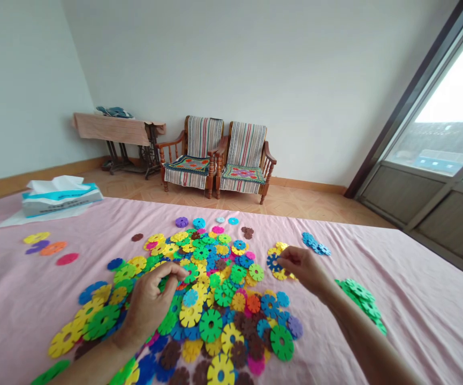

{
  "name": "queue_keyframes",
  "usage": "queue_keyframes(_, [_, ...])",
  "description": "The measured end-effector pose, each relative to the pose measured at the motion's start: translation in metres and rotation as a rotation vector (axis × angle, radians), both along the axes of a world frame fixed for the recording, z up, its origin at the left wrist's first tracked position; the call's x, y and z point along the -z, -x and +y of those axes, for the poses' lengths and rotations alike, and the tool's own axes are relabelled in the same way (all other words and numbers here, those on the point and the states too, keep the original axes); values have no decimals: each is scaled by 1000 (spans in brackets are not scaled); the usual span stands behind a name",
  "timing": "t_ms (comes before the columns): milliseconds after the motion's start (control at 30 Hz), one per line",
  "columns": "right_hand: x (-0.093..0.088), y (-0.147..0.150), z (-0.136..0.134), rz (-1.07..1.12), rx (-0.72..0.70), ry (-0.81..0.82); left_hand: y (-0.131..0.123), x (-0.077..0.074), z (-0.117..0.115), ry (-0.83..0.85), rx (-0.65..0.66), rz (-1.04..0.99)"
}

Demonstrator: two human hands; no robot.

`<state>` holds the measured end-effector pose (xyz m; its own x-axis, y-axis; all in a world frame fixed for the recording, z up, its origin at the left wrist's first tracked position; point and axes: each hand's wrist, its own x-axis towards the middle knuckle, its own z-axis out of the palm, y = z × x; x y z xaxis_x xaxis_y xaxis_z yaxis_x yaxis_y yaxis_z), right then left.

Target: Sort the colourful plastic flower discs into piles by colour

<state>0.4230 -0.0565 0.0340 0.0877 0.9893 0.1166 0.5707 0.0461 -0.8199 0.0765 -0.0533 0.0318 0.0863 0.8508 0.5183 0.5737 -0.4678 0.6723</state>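
Observation:
A large heap of notched plastic discs in many colours spreads over the pink cloth. My right hand is at the heap's right side, its fingertips pinched on a blue notched disc. Below and behind that disc lie several yellow discs. Over the left part of the heap is my left hand, thumb and forefinger brought together beside a green disc. Whether anything sits between those fingertips I cannot make out. Further right, partly behind my right forearm, is a row of overlapping green discs.
Several blue discs lie together past my right hand. Loose discs, among them a pink one, are at the left. A tissue box stands at the far left of the pink cloth. Two wooden armchairs stand beyond.

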Motion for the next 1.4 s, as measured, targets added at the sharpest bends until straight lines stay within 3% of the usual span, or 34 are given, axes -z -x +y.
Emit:
queue_keyframes(67, [4, -33, 14, -105, 326, -40, 0, 1, 0, 0, 5, -4])
queue_keyframes(167, [5, -82, 32, -170, 528, -30, 1, 4, 1, 5, 15, -10])
queue_keyframes(333, [5, -128, 45, -252, 771, 55, 1, 3, 1, 2, 23, -7])
queue_keyframes(500, [5, -129, 43, -329, 827, 57, 1, 4, 1, -14, 22, 1])
queue_keyframes(600, [2, -107, 42, -376, 745, -12, 0, 4, 0, -14, 23, -5])
queue_keyframes(667, [1, -82, 42, -379, 607, -51, 0, 3, 0, -6, 24, -7])
queue_keyframes(800, [3, -14, 39, -343, 239, -83, 0, 1, 0, 7, 26, -6])
queue_keyframes(867, [4, 18, 34, -305, -25, -112, 0, 2, 0, 2, 27, -9])
queue_keyframes(933, [5, 44, 28, -324, -172, -139, 0, 3, 0, -5, 30, -10])
queue_keyframes(1067, [3, 70, 19, -484, -212, -135, 1, 4, 0, -15, 34, 2])
queue_keyframes(1400, [-1, 82, 6, -803, -246, -151, 0, 4, -1, -8, 47, 3])
